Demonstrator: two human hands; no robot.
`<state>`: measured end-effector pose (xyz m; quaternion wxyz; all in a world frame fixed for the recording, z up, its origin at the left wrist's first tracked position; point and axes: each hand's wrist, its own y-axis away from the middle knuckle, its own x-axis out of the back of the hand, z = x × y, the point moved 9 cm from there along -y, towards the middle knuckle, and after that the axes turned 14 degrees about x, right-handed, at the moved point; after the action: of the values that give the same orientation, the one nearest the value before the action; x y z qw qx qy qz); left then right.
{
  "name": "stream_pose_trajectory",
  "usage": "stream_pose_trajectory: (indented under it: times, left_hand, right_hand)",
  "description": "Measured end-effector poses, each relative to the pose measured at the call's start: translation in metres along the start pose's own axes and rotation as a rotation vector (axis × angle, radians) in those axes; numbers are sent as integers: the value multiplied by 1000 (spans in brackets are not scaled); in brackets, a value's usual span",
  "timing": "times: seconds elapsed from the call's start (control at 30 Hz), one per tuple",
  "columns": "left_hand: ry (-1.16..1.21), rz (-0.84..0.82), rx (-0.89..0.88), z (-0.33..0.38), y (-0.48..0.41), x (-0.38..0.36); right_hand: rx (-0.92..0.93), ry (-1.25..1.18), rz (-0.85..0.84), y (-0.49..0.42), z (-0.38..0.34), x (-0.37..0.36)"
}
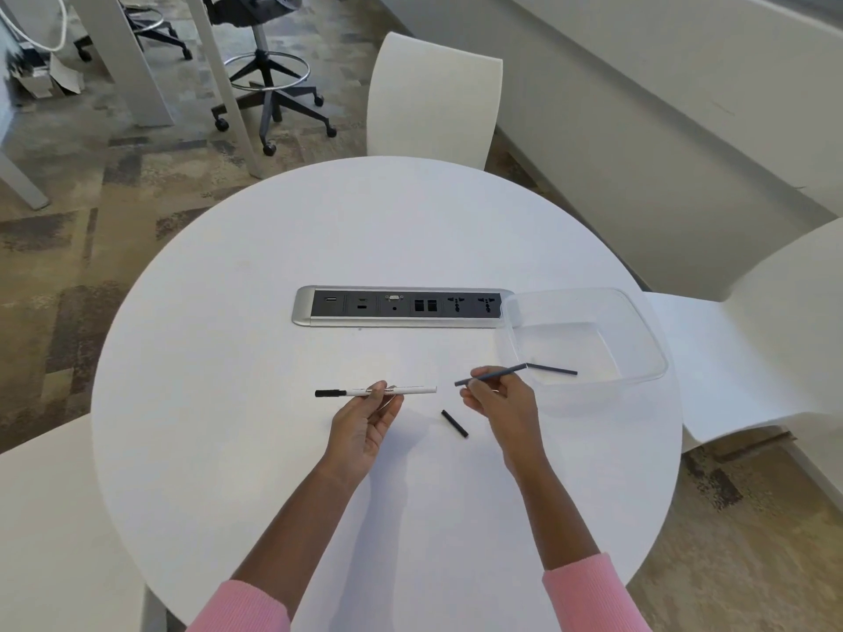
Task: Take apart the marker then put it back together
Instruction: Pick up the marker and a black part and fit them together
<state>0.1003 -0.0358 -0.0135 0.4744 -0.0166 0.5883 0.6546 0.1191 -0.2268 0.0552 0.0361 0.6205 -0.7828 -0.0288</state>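
My left hand (367, 415) pinches the white marker barrel (413, 390) near its middle, holding it level above the round white table (255, 321). The black cap (329, 393) sits on the barrel's left end and its right end is open. My right hand (495, 396) pinches a thin dark grey ink rod (490, 375) that slants up to the right, its left tip a short way from the barrel's open end. A small black end plug (455, 424) lies on the table between my hands.
A clear plastic tub (638, 339) stands at the right of the table with another dark rod (553, 369) in it. A socket strip (401, 307) is set into the table's middle. White chairs stand behind, right and left.
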Motion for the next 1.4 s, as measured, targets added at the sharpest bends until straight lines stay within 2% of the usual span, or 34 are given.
stream_pose_trajectory:
  times: [0.17, 0.77, 1.07, 1.17, 1.27, 1.4]
  left_hand:
    - [46, -20, 7, -1, 5, -10]
    - [117, -52, 53, -7, 16, -24]
    - [157, -60, 96, -12, 18, -29]
    - [210, -70, 122, -14, 18, -29]
    - [235, -74, 120, -12, 18, -29]
    - [264, -78, 127, -9, 18, -31]
  right_hand:
    - [-16, -170, -33, 6, -11, -16]
    - [9, -293, -61, 6, -18, -24]
    - [106, -51, -143, 5, -21, -30]
    - [215, 123, -146, 8, -29, -28]
    - [353, 189, -100, 12, -41, -24]
    - [461, 297, -153, 19, -48, -31]
